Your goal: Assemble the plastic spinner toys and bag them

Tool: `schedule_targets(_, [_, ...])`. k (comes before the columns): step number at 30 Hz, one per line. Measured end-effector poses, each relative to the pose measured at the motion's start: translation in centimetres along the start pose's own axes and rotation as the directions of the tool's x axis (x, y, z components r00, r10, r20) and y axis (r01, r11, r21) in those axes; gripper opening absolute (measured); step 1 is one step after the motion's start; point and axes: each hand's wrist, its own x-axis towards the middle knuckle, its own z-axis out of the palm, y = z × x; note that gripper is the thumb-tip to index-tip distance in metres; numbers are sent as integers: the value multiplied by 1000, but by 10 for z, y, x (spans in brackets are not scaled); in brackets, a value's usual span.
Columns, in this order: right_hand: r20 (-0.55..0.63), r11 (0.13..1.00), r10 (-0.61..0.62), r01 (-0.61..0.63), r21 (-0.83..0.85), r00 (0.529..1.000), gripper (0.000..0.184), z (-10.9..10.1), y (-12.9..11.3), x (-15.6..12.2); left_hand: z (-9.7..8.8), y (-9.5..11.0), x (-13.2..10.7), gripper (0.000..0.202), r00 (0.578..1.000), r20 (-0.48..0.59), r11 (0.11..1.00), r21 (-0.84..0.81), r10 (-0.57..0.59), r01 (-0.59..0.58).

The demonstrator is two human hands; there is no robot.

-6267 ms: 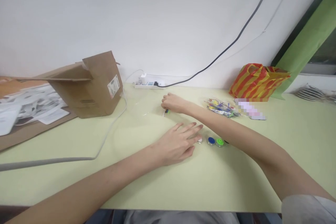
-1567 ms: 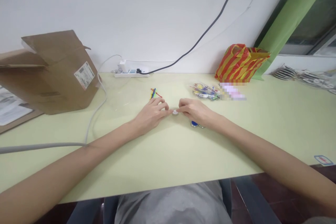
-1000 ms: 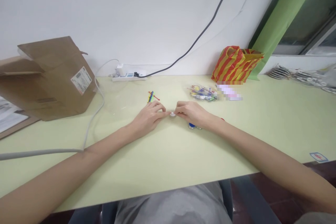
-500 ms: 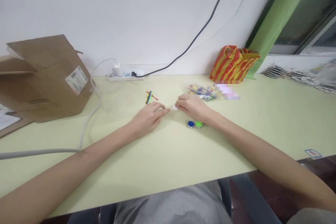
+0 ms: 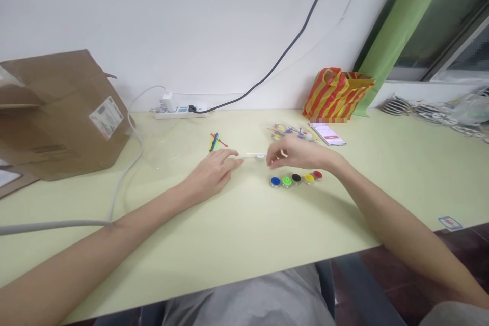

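Left hand (image 5: 212, 173) flat and released, fingertips (image 5: 237, 162) on strip (image 5: 250, 155).
Right hand (image 5: 300, 154) hovers loosely open over pots (image 5: 295, 179) on tabletop (image 5: 244, 234).

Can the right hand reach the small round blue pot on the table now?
Probably yes: the right hand is close behind the small round blue pot, and nothing lies between them.
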Motion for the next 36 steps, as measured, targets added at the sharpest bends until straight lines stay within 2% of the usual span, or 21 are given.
schedule_targets(2, [192, 995, 9, -28, 97, 981, 5, -5, -8, -7, 0, 0, 0, 48, 1000, 3, 1000, -2, -3, 3])
schedule_targets(3, [253, 992, 18, -48, 113, 967, 4, -5, -10, -8, 0, 0, 0, 48, 1000, 6, 1000, -3, -6, 6])
schedule_targets(5, [293, 992, 26, -60, 110, 956, 8, -1, -14, -8, 0, 0, 0, 46, 1000, 15, 1000, -3, -11, 11])
schedule_targets(11, [130, 1000, -29, 27, 15, 991, 16, 28, -16, 6, -2, 2, -1, 48, 999, -41, 999, -9, 35, -35])
schedule_targets(16, [20, 991, -119, 120, -67, 993, 18, 44, -15, 12, -8, 9, 1, 40, 988, -110, 994, 6, 109, -109])
schedule_targets(19, [5, 984, -160, 160, -81, 987, 18, 46, -13, 12, -10, 11, 1, 33, 986, -94, 990, 6, 138, -138])
schedule_targets(22, [6, 985, -136, 136, -109, 991, 18, 46, -10, 10, -11, 12, 1, 29, 985, -48, 986, -21, 165, -166])
schedule_targets(26, [5, 984, -132, 131, -121, 991, 18, 46, -10, 11, -11, 14, -1, 28, 970, 21, 969, -51, 243, -242])
schedule_targets(29, [0, 982, -147, 146, -116, 989, 18, 43, -13, 10, -11, 14, -2, 30, 966, 57, 967, -60, 252, -249])
schedule_targets(33, [-50, 981, -135, 126, -144, 990, 21, 38, -14, 7, -10, 15, -3, 35, 967, 70, 969, -58, 245, -241])
schedule_targets(36, [-131, 977, -98, 70, -199, 987, 20, 34, -8, 16, -10, 16, -4, 40, 970, 62, 971, -68, 233, -229])
